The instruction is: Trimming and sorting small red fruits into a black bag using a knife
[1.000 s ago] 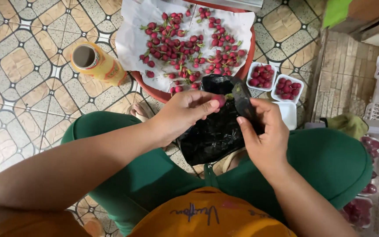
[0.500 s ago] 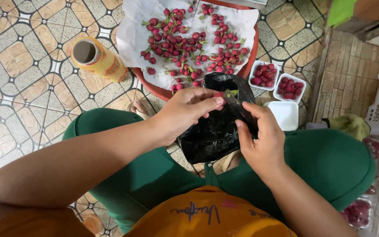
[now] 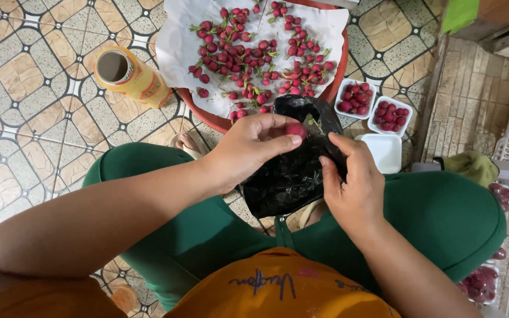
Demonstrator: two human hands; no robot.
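Presently left hand point(image 3: 254, 147): fingers clamped on a small red fruit point(image 3: 294, 129). Right hand point(image 3: 354, 182): fingers pinched together on the black bag point(image 3: 290, 176) just beneath.

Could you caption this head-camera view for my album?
Left hand pinches a red fruit over a black bag that the right hand holds.

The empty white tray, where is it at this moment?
In the head view, the empty white tray lies on the tiled floor right of centre, just below the two small trays of red fruit and beside the right hand.
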